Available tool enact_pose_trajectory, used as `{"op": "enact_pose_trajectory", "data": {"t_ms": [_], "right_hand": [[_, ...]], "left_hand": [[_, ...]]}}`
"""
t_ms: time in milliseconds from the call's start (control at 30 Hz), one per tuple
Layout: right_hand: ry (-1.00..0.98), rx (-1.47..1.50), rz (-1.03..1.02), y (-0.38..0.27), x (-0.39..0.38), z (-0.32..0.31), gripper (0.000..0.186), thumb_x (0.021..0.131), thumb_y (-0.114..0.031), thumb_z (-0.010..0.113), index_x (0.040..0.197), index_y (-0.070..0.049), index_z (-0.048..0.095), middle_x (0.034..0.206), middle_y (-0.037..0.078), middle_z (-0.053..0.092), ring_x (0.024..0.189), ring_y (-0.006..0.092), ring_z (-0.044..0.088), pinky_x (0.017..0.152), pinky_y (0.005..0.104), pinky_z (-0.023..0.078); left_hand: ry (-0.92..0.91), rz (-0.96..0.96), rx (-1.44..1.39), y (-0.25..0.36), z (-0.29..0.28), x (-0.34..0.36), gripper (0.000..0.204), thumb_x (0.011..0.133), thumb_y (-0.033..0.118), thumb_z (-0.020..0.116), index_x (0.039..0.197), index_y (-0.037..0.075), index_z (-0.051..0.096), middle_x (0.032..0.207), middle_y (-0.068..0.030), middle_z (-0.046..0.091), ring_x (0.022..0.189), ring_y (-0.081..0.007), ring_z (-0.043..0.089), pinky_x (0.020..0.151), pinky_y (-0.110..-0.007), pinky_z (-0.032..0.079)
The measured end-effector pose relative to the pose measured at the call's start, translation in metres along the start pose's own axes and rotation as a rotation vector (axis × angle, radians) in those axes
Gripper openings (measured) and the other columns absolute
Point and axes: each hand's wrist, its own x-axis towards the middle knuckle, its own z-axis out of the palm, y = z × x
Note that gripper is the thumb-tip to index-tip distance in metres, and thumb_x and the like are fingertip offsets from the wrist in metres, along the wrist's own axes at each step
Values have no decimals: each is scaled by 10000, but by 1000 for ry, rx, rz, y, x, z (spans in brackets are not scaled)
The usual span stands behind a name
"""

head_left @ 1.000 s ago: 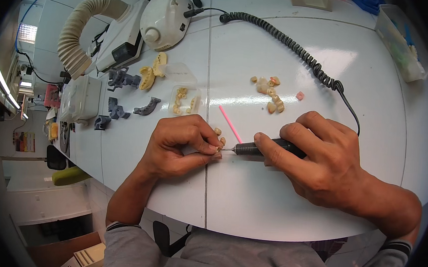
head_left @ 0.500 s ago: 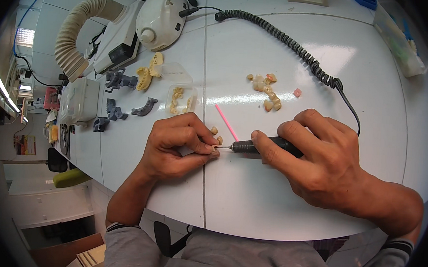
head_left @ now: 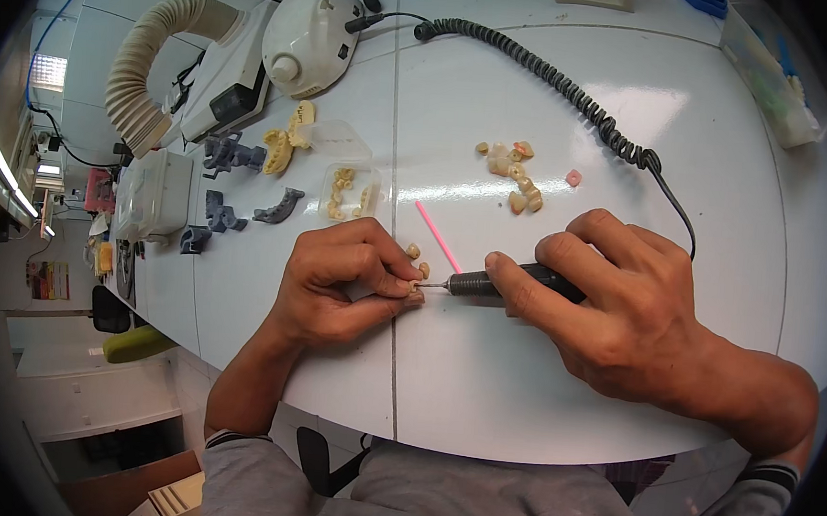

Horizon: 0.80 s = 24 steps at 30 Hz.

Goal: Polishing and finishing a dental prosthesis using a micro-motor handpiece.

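Between the thumb and fingertips of my left hand (head_left: 345, 280) is a small tooth-coloured dental crown (head_left: 414, 285), mostly covered by the fingers. My right hand (head_left: 611, 315) grips a black dental handpiece (head_left: 474, 283), lying sideways with its thin metal bur pointing left. The bur's tip meets the crown at my left fingertips. Two more small crowns (head_left: 414, 251) lie on the table just beyond those fingertips. A pink stick (head_left: 438, 237) rests on the table behind the handpiece's front end.
A coiled black cord (head_left: 551, 74) runs from the white control unit (head_left: 312, 40) to the handpiece. Several crowns and bridges (head_left: 511, 164) lie beyond my right hand, near a pink piece (head_left: 573, 178). Further left are a clear box (head_left: 351, 196), yellow casts (head_left: 277, 153), grey models (head_left: 229, 156) and a ribbed hose (head_left: 143, 76).
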Motion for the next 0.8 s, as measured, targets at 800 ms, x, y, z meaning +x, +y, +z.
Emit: {"op": "enact_pose_trajectory", "data": {"t_ms": [800], "right_hand": [[0, 5, 4, -2, -1, 1, 351, 810, -188, 823, 1158, -145, 829, 877, 4, 625, 787, 171, 622, 541, 286, 458]], "left_hand": [[10, 15, 55, 3, 2, -1, 251, 739, -57, 916, 741, 45, 687, 903, -105, 751, 823, -173, 754, 712, -296, 601]]}}
